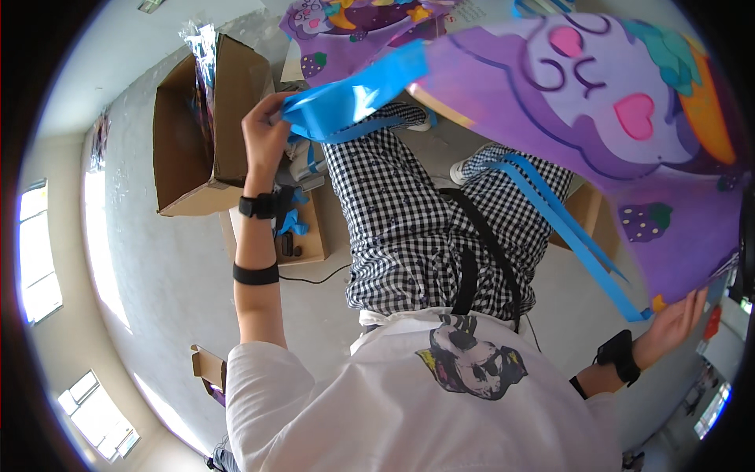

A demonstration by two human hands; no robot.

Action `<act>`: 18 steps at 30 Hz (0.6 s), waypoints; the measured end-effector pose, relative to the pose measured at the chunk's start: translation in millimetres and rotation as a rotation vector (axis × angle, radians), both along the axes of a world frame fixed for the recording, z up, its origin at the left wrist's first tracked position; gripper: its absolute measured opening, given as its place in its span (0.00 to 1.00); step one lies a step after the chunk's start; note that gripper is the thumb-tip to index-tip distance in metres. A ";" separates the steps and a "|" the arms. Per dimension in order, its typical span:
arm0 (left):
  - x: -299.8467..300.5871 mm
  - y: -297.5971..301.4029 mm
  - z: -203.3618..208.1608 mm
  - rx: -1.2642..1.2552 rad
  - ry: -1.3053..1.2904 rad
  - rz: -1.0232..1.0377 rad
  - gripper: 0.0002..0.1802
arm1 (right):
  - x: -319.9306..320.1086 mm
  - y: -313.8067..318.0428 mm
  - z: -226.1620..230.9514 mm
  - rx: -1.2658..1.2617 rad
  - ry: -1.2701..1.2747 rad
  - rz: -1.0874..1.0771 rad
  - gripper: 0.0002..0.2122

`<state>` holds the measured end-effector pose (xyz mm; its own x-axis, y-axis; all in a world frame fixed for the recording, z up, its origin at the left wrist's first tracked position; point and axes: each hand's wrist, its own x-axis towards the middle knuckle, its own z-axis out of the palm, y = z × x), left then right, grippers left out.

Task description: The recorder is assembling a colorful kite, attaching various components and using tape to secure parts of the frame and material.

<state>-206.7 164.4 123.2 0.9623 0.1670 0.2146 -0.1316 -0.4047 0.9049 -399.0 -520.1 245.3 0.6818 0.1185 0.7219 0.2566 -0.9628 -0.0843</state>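
A purple kite (503,86) printed with a pale cartoon face, hearts and a strawberry spreads across the upper right, lifted above my legs. Its left tip joins a wide, shiny blue streamer (346,102). At the upper left, my left hand (266,130) is closed on this streamer near its end. My right hand (668,326), at the lower right, grips the kite's lower corner with its fingers fairly straight. A narrow blue streamer (566,228) runs from that corner up toward my knee and doubles back.
A second purple kite (346,47) lies beyond my feet. On the left stands a tall open cardboard box (185,134) holding shiny wrapped packs (204,63). Beside my leg is a shallow carton (313,236) with blue scraps. A small open box (207,363) sits farther left.
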 end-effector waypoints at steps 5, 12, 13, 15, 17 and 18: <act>-25.4 42.5 32.1 -0.050 -0.030 0.077 0.13 | 60.9 25.3 0.3 1.196 0.233 0.230 0.19; -26.6 73.1 35.5 -0.067 0.040 0.353 0.14 | 115.9 57.8 11.5 1.161 0.327 0.265 0.19; -31.9 75.1 40.3 -0.065 -0.022 0.295 0.14 | 117.6 60.2 15.2 1.155 0.343 0.271 0.19; -53.3 81.6 62.6 -0.007 -0.205 0.245 0.16 | 118.4 61.6 21.5 1.223 0.249 0.236 0.19; -69.8 83.8 90.5 0.053 -0.245 0.323 0.17 | 116.9 57.2 26.0 1.190 0.245 0.255 0.19; -78.3 82.7 105.7 0.066 -0.236 0.405 0.18 | 116.4 52.5 26.9 1.186 0.196 0.247 0.19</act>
<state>-285.0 247.2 228.9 0.7463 0.4973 0.4425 -0.1506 -0.5214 0.8399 -282.5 -467.6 272.3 0.8433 -0.4006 0.3582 0.3056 -0.1909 -0.9328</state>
